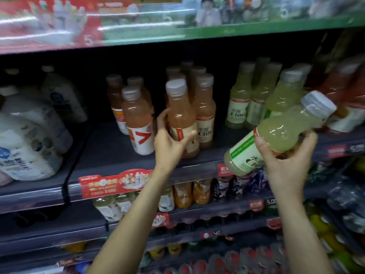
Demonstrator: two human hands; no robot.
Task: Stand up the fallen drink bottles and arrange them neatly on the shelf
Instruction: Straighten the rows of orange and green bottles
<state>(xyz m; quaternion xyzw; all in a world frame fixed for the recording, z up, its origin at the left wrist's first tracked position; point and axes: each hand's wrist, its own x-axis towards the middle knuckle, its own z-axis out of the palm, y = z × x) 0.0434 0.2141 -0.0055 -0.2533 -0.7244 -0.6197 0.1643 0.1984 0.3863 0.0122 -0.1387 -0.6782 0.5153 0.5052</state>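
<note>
Now my right hand point(286, 155) grips the tilted green bottle point(276, 133) in front of the shelf point(118, 161); left hand point(169, 143) cups an upright pink bottle point(180, 115). I'd swing the base down, then slot it beside the other greens.

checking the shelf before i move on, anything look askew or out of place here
Yes: the green drink bottle is tilted in the right hand, off the shelf. The left hand grips an upright pink bottle.
</note>
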